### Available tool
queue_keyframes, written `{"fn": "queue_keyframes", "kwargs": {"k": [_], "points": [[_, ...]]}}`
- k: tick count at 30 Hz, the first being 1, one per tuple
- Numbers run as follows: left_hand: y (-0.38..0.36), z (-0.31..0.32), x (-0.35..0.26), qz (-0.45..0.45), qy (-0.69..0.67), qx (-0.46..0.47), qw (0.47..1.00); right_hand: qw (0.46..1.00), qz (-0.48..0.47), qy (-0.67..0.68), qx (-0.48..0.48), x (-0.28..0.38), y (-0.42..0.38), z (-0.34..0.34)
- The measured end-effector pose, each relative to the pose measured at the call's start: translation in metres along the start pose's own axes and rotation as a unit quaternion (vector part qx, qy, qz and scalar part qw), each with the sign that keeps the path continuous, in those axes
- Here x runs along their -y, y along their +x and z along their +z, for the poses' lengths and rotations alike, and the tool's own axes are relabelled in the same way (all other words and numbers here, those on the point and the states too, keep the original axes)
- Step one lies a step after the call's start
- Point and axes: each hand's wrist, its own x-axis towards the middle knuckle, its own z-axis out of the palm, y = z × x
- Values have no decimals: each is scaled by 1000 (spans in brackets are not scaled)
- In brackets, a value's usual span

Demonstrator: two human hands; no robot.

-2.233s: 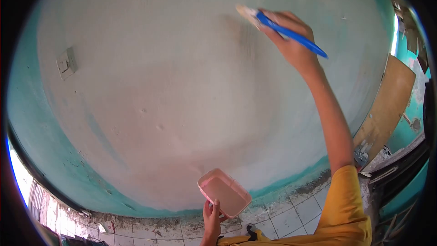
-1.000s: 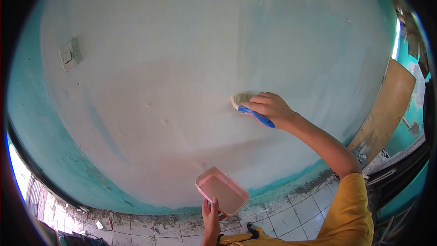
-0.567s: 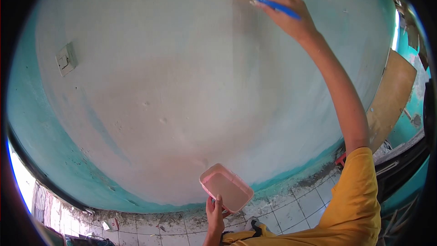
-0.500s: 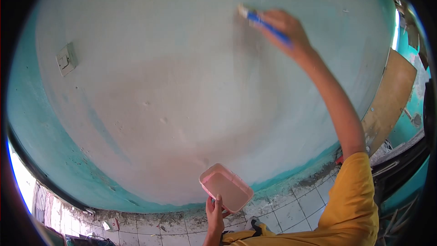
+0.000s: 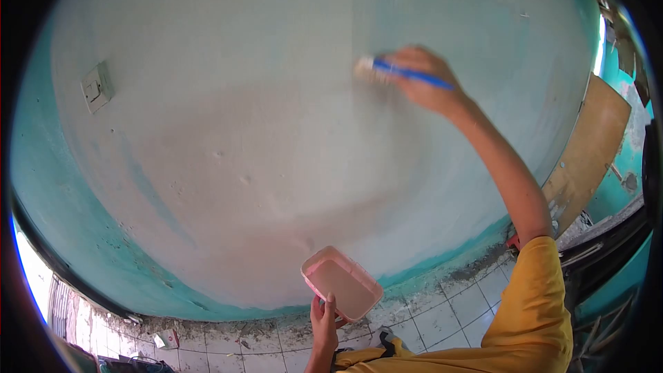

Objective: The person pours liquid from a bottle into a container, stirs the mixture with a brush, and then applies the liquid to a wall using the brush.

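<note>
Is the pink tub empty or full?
Seemingly part full: a flat greyish layer, probably paint, shows inside the tub, with pink sides above it. Depth, I cannot tell.

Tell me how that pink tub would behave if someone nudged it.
The pink tub would probably tip if nudged, since the fingers of the left hand appear to grip it only along one edge. What looks like paint inside would likely slosh, its surface being uncovered. The tub might flex a little, as it looks like thin plastic.

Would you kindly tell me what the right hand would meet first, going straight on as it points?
The right hand would probably meet the wall, brush first; depth is unclear, so the bristles may already touch it.
</note>
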Motion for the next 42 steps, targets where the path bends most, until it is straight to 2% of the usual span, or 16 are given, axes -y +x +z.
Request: {"fn": "queue_keyframes", "kwargs": {"k": [3, 6, 12, 16, 18, 19, 20, 21, 22, 26, 32, 35, 36, 37, 38, 42], "points": [[1, 2, 1, -4, 4, -5, 1000, 990, 109, -20, -91, 4, 27, -22], [0, 0, 1, -7, 31, 0, 1000, 991, 79, -65, -81, 22, -18, 5], [-1, 1, -1, 2, 33, 4, 999, 977, 78, 114, 163, 115, -141, 41], [-1, 3, -1, 3, 12, 1, 1000, 943, 117, 211, 229, 99, -151, 40], [1, 0, 1, -1, 34, 8, 999, 978, 74, 114, 160, 62, -119, 36], [2, -1, 2, -5, 55, 15, 998, 978, 118, 53, 164, 52, -87, 18], [2, -1, 2, -5, 55, 15, 998, 989, 104, 8, 106, 36, -66, 14], [2, -1, 1, -8, 44, 12, 999, 1000, 21, -21, -5, 22, -48, 7], [2, 0, 1, -11, 32, 8, 999, 994, 100, -21, -38, 21, -34, -1], [1, 1, 1, -16, 26, 8, 999, 988, 106, -54, -101, 36, -50, 13], [3, -2, 6, -7, 22, 10, 1000, 974, 75, 126, 171, 120, -163, 49], [4, -1, 5, -6, 22, 6, 1000, 949, 111, 205, 214, 103, -150, 39], [4, -1, 5, -5, 16, 6, 1000, 969, 93, 189, 130, 82, -140, 43], [4, -1, 6, -5, 11, 5, 1000, 978, 7, 100, 184, 54, -112, 37], [4, 0, 6, -3, 12, 8, 1000, 963, 111, 76, 234, 41, -72, 14], [6, -1, 7, -5, 15, 12, 1000, 995, 82, 5, 49, -61, 31, -30]]}}
